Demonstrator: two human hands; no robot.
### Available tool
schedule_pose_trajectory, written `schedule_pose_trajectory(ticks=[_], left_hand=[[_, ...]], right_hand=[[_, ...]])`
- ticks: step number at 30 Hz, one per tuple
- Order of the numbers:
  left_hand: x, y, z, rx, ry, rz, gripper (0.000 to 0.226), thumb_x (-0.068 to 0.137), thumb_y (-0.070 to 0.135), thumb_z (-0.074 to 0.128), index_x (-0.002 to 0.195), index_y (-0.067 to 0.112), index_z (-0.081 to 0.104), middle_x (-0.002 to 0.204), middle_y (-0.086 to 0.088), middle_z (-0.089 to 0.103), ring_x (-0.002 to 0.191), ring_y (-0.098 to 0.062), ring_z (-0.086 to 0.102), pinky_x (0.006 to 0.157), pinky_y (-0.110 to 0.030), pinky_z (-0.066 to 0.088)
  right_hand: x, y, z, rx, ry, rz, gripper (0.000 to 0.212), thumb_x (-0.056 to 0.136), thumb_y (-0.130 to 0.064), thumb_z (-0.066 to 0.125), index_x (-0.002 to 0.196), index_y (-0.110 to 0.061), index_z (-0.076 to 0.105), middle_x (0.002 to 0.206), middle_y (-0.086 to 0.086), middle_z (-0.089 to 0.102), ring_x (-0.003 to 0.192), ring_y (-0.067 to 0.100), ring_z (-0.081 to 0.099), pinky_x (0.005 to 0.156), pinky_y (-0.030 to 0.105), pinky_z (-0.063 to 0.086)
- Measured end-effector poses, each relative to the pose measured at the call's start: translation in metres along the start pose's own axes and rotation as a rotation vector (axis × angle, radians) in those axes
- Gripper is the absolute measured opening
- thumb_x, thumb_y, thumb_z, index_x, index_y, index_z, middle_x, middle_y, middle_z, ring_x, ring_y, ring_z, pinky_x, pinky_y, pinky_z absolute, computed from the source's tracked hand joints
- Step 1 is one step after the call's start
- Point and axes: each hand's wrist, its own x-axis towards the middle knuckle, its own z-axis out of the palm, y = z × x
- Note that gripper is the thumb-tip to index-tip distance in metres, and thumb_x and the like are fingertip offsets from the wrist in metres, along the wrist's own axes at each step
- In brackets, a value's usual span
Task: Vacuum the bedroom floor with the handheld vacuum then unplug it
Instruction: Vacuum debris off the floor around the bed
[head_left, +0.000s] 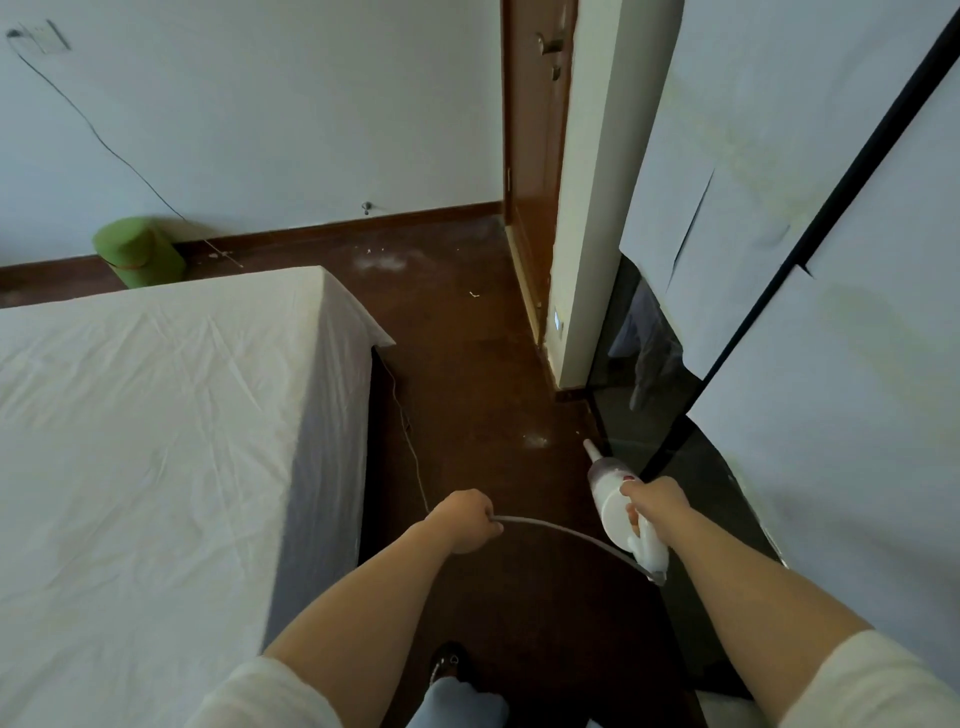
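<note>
Head view — right hand (655, 503) hides vacuum (613, 499) handle; left hand (464, 520) grips cord (566, 532).

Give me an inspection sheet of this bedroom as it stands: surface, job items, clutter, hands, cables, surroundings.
Surface: dark wooden floor, pale dust patches near the far skirting and a smaller one by the nozzle.
Job's things: white handheld vacuum, nozzle angled down toward the floor at the wardrobe edge.
Clutter: small pale scrap on the floor; green bin by the wall.
Grips: right hand holds the vacuum; left hand holds its cord.
Cables: grey cord arcs between the hands; thin wire runs down from the wall socket.
Surroundings: bed on the left, brown door, paper-covered wardrobe on the right.
</note>
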Motion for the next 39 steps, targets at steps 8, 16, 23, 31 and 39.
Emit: schedule_pose_trajectory(ticks=[8,16,23,31,39], left_hand=[[0.018,-0.038,-0.044,0.028,-0.001,0.046,0.029,0.096,0.031,0.051,0.114,0.010,0.060,0.115,-0.008,0.061,0.105,-0.022,0.059,0.083,-0.027,0.046],[0.032,-0.059,-0.073,0.030,0.019,0.062,0.029,0.096,0.028,0.050,0.117,0.010,0.059,0.114,-0.007,0.060,0.104,-0.019,0.059,0.085,-0.027,0.046],[0.037,-0.057,-0.078,0.007,0.045,0.029,0.029,0.095,0.028,0.052,0.117,0.011,0.059,0.116,-0.007,0.061,0.104,-0.019,0.059,0.084,-0.026,0.046],[0.047,-0.017,-0.069,-0.027,0.019,0.043,0.029,0.095,0.030,0.051,0.115,0.010,0.060,0.105,-0.005,0.061,0.090,-0.015,0.057,0.074,-0.023,0.044],[0.045,-0.007,-0.053,0.000,0.004,0.021,0.027,0.095,0.032,0.052,0.109,0.011,0.061,0.095,0.000,0.056,0.086,-0.013,0.054,0.073,-0.023,0.043]], right_hand=[[-0.008,-0.035,0.040,0.050,-0.027,-0.058,0.023,0.094,-0.018,0.056,0.108,-0.001,0.053,0.077,0.011,0.061,0.084,0.025,0.059,0.098,0.041,0.046],[-0.020,-0.061,0.066,-0.002,-0.133,-0.125,0.011,0.093,-0.016,0.056,0.092,-0.007,0.061,0.060,0.006,0.053,0.056,0.016,0.051,0.051,0.026,0.044],[-0.013,-0.070,0.062,0.026,-0.100,-0.137,0.014,0.093,-0.014,0.054,0.080,-0.009,0.057,0.058,0.007,0.053,0.057,0.019,0.050,0.066,0.034,0.047],[0.010,-0.068,0.024,0.033,-0.020,-0.093,0.027,0.096,-0.016,0.049,0.074,-0.002,0.056,0.060,0.008,0.055,0.076,0.023,0.057,0.097,0.038,0.042],[0.027,-0.061,0.002,0.000,-0.023,-0.027,0.033,0.093,-0.010,0.053,0.120,0.010,0.055,0.101,0.020,0.064,0.108,0.033,0.056,0.101,0.041,0.042]])
